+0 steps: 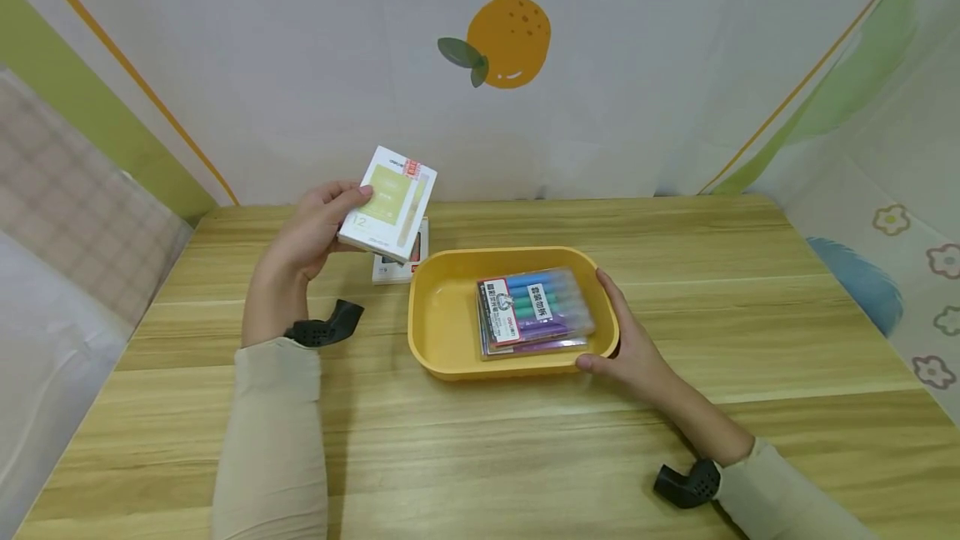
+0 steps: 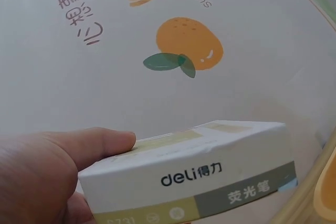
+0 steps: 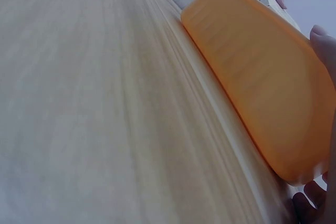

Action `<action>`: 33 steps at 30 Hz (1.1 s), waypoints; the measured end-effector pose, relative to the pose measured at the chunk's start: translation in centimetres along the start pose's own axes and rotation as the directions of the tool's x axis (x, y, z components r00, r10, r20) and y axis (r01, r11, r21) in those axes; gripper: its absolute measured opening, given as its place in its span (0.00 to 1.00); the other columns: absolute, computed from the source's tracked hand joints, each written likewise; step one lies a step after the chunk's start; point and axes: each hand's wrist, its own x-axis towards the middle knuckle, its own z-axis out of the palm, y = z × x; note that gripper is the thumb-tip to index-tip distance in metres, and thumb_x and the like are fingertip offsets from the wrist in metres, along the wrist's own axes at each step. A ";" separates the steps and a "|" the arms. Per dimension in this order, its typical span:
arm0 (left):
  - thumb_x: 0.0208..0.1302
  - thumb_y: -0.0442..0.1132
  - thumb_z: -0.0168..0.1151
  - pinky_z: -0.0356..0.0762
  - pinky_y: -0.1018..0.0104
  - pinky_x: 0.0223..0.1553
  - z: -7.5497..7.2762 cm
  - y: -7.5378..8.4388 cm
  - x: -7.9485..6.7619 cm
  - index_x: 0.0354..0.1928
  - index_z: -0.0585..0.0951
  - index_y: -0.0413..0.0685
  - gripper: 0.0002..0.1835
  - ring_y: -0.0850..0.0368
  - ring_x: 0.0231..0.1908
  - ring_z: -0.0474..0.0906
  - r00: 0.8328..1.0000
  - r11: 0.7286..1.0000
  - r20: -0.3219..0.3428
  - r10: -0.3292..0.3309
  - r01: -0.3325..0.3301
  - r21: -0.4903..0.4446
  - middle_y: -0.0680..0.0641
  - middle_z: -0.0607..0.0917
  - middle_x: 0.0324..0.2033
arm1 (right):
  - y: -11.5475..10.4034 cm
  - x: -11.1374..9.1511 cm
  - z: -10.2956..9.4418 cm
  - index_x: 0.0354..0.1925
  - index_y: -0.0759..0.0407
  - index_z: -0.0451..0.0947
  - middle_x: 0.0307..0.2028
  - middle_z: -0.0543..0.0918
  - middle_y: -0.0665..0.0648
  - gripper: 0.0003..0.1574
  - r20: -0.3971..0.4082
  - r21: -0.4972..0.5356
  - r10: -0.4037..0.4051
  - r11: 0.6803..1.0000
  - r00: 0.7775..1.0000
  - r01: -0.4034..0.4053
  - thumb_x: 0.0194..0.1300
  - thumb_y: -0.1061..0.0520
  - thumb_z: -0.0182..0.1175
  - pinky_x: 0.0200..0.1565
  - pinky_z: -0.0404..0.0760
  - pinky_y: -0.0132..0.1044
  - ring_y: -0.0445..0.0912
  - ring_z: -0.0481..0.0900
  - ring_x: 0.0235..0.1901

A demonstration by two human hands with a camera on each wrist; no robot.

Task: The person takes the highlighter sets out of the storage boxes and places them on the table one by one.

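Observation:
My left hand (image 1: 318, 219) holds up a white and yellow-green highlighter box (image 1: 388, 205), thumb on its front face and fingers behind. In the left wrist view, the edge of the highlighter box (image 2: 189, 182) carries the deli name, and the thumb (image 2: 100, 142) lies on its top. My right hand (image 1: 630, 348) grips the right end of a yellow plastic basket (image 1: 442, 315), thumb at the front rim and fingers along the end wall. Inside the basket, toward its right side, lie stacked clear packs of coloured pens (image 1: 536, 307).
Another white box (image 1: 390, 272) lies on the wooden table (image 1: 480, 448) behind the basket's left corner, partly hidden under the raised highlighter box. A white cloth (image 1: 300, 65) printed with fruit hangs along the table's back edge.

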 end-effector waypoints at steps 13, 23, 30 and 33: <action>0.77 0.53 0.49 0.84 0.72 0.34 -0.6 -0.4 0.0 0.69 0.62 0.32 0.34 0.68 0.32 0.84 0.999 0.998 -0.040 -0.004 0.007 0.064 0.59 0.82 0.35 | -0.2 -0.1 0.0 0.81 0.39 0.36 0.76 0.56 0.70 0.76 -0.009 -0.033 0.006 0.999 1.000 -0.006 0.53 0.41 0.78 0.53 0.78 0.24 0.66 0.69 0.67; 0.77 0.55 0.49 0.83 0.73 0.34 -1.3 -0.5 -0.2 0.71 0.62 0.33 0.35 0.70 0.32 0.83 0.997 0.996 -0.072 -0.019 0.026 0.091 0.61 0.81 0.35 | -0.2 -0.1 0.0 0.81 0.38 0.36 0.76 0.57 0.70 0.75 -0.008 -0.033 0.007 0.999 1.000 -0.007 0.53 0.41 0.77 0.53 0.77 0.24 0.66 0.69 0.67; 0.77 0.54 0.50 0.83 0.73 0.35 -1.7 -0.6 -0.3 0.69 0.64 0.35 0.33 0.70 0.32 0.82 0.996 0.994 -0.078 -0.035 0.043 0.105 0.61 0.81 0.35 | -0.1 -0.1 0.0 0.81 0.39 0.36 0.75 0.58 0.70 0.75 -0.004 -0.027 0.005 1.000 1.000 -0.005 0.53 0.40 0.77 0.53 0.78 0.24 0.66 0.70 0.66; 0.76 0.54 0.50 0.83 0.73 0.35 -1.9 -0.7 -0.3 0.69 0.63 0.35 0.33 0.70 0.32 0.82 0.995 0.993 -0.085 -0.044 0.053 0.106 0.61 0.81 0.36 | -0.2 -0.1 0.0 0.81 0.38 0.36 0.75 0.57 0.70 0.75 -0.005 -0.029 0.004 1.000 1.000 -0.004 0.53 0.40 0.77 0.53 0.78 0.24 0.66 0.70 0.66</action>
